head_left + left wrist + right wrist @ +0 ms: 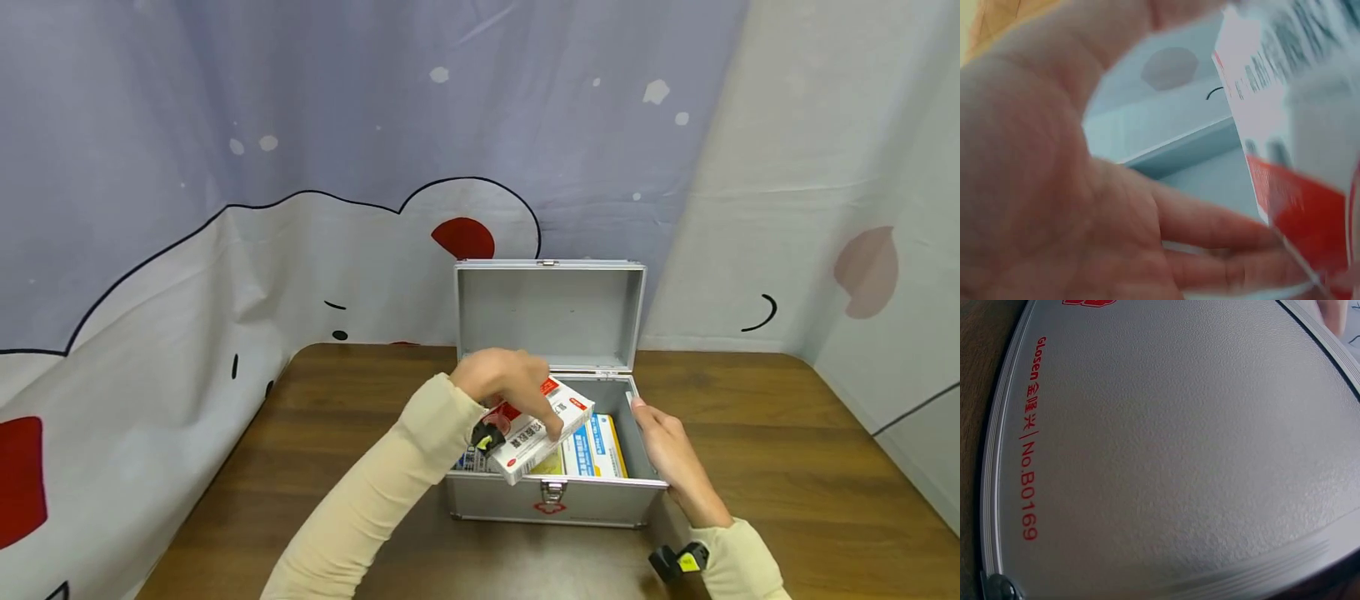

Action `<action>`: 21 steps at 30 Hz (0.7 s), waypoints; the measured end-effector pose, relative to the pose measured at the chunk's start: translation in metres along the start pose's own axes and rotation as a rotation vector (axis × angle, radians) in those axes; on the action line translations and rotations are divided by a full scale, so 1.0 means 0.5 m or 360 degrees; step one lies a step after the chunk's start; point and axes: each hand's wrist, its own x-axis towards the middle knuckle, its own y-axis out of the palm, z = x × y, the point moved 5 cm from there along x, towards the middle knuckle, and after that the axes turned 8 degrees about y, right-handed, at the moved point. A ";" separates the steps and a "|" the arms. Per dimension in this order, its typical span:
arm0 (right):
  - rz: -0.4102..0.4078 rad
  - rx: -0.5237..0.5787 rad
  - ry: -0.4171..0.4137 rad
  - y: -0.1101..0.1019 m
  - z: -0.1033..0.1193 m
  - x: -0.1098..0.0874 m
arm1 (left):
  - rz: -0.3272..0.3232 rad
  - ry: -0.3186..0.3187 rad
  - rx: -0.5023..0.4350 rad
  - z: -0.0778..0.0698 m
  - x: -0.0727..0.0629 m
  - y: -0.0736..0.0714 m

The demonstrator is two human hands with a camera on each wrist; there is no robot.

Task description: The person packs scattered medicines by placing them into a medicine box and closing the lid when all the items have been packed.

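My left hand (504,375) grips a white-and-red medicine box (558,417) between thumb and fingers, tilted over the open silver first-aid case (547,504). In the left wrist view, the printed side of that medicine box (1260,81) is close, with the fingers reaching along its edge. My right hand (671,442) holds the right wall of the case, its thumb over the rim and its fingers along the outside. Blue-and-white medicine boxes (595,447) stand inside on the right. The right wrist view is mostly filled by the case's front panel (1166,450) with red lettering.
The case's lid (547,317) stands raised at the back. A metal latch (552,492) sits at the middle of the front edge. Under the case is a brown wooden table (337,417), with a patterned curtain (337,125) behind it.
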 end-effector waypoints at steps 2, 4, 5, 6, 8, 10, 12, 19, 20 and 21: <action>-0.0002 0.0000 0.0007 0.001 -0.001 -0.001 | 0.0042 -0.0080 -0.0133 0.005 0.024 0.008; -0.0007 -0.0001 0.0007 0.002 -0.001 -0.002 | 0.0060 -0.0136 -0.0253 0.007 0.044 0.015; -0.0008 -0.0001 0.0005 0.002 -0.001 -0.002 | 0.0066 -0.0157 -0.0307 0.007 0.052 0.019; -0.0010 -0.0001 0.0003 0.002 -0.001 -0.002 | 0.0060 -0.0182 -0.0345 0.008 0.060 0.020; -0.0010 0.0006 0.0000 0.002 -0.001 -0.001 | 0.0042 -0.0218 -0.0370 0.007 0.074 0.021; -0.0008 0.0017 -0.0001 0.002 -0.001 -0.001 | 0.0025 -0.0244 -0.0383 0.005 0.086 0.020; -0.0003 0.0034 0.0003 0.002 -0.002 -0.001 | 0.0019 -0.0275 -0.0432 0.002 0.096 0.022; -0.0006 0.0045 -0.0018 0.002 -0.001 -0.004 | -0.0048 -0.0297 -0.0218 -0.016 0.126 0.024; -0.0008 0.0037 -0.0022 0.002 -0.001 -0.004 | -0.0068 -0.0306 -0.0143 -0.019 0.131 0.024; -0.0008 0.0032 -0.0027 0.001 0.000 -0.003 | -0.0081 -0.0329 -0.0110 -0.021 0.136 0.025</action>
